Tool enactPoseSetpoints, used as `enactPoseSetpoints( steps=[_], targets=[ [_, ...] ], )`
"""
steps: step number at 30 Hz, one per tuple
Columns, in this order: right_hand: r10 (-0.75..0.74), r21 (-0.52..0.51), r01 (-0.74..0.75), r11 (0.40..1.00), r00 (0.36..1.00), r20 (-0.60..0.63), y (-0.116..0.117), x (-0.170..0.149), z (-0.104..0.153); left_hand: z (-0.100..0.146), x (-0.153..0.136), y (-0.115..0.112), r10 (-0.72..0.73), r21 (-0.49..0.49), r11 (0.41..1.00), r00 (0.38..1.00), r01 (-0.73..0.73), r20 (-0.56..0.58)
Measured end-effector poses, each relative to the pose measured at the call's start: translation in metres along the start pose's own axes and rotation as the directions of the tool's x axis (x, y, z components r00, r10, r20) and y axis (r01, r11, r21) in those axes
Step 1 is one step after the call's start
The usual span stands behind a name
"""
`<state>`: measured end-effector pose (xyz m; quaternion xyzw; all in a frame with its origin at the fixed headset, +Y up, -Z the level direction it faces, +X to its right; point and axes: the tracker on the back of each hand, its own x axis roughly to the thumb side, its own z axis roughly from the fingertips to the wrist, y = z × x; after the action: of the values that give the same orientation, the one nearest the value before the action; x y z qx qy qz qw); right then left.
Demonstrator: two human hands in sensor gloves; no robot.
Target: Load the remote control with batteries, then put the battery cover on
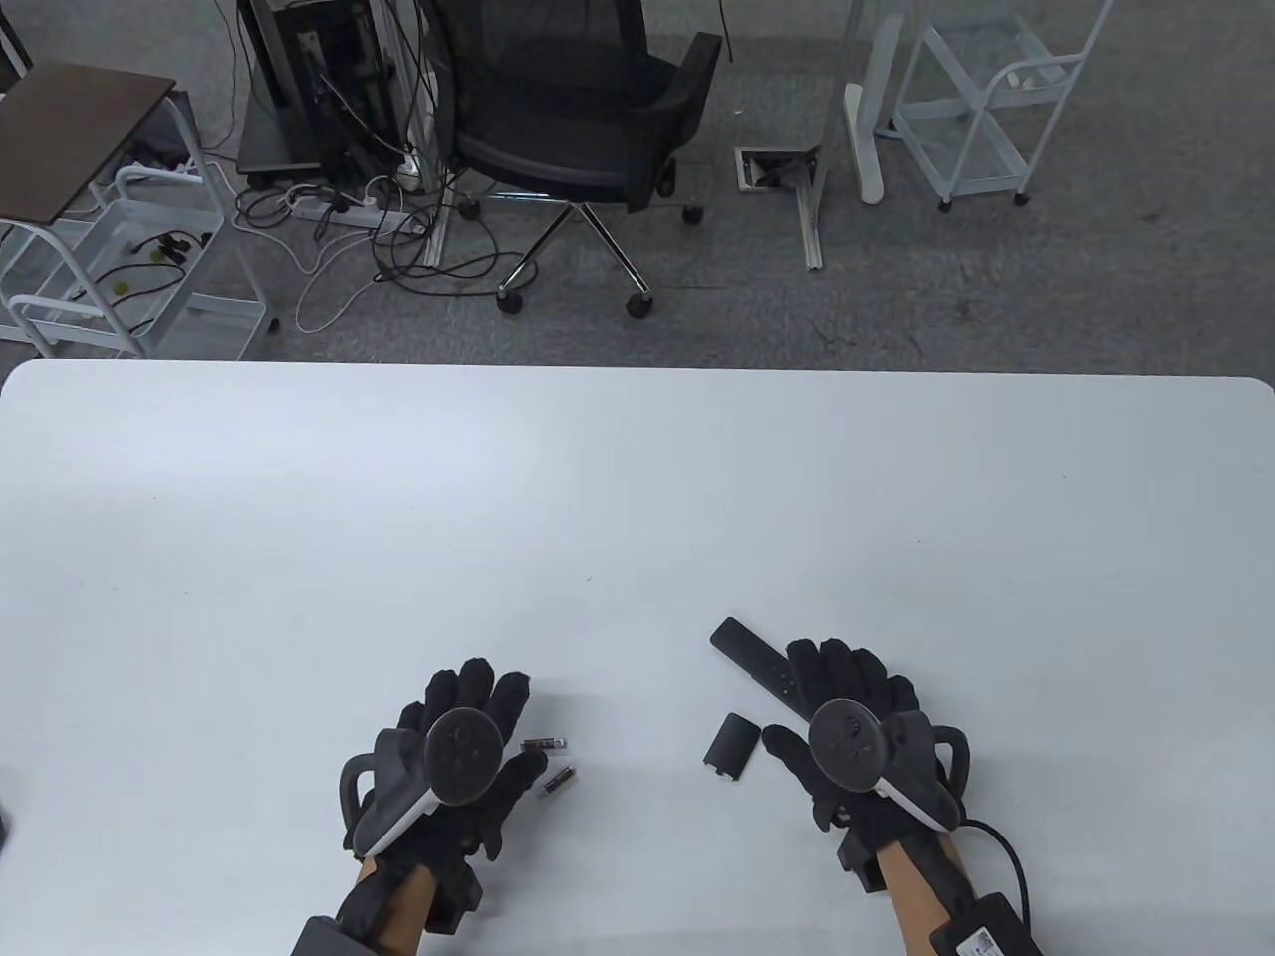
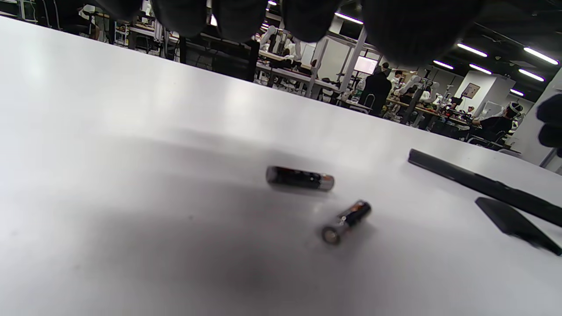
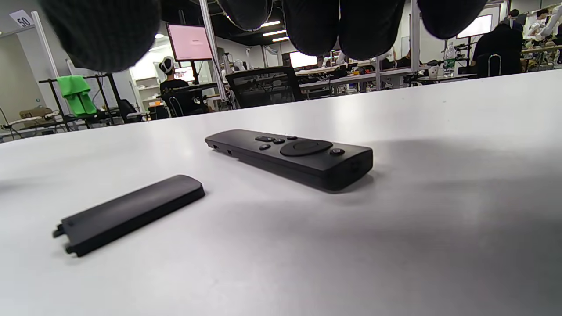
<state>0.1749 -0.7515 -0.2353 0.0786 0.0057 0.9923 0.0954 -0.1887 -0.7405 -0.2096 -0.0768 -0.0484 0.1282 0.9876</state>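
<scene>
A black remote control (image 1: 749, 659) lies button side up on the white table (image 1: 637, 478), also in the right wrist view (image 3: 293, 156). The black battery cover (image 1: 731, 746) lies beside it, apart (image 3: 130, 212). Two batteries (image 1: 546, 743) (image 1: 556, 782) lie loose on the table, seen in the left wrist view (image 2: 300, 178) (image 2: 347, 220). My left hand (image 1: 478, 737) hovers open just left of the batteries and holds nothing. My right hand (image 1: 837, 707) hovers open over the near end of the remote and holds nothing.
The remote (image 2: 483, 186) and cover (image 2: 516, 224) show at the right of the left wrist view. Beyond the table's far edge stand an office chair (image 1: 588, 129), white carts (image 1: 129, 269) and floor cables.
</scene>
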Motion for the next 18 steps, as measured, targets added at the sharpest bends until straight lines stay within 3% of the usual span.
enactPoseSetpoints(
  steps=[13, 18],
  targets=[
    [0.190, 0.109, -0.191, 0.976, 0.982, 0.016, 0.034, 0.007, -0.017, 0.001, 0.001, -0.001, 0.004, 0.000, 1.000, 1.000, -0.004, 0.010],
    [0.222, 0.100, -0.221, 0.970, 0.975, 0.004, 0.039, 0.009, -0.020, 0.001, 0.001, -0.001, 0.002, -0.008, 1.000, 1.000, -0.002, 0.014]
  ],
)
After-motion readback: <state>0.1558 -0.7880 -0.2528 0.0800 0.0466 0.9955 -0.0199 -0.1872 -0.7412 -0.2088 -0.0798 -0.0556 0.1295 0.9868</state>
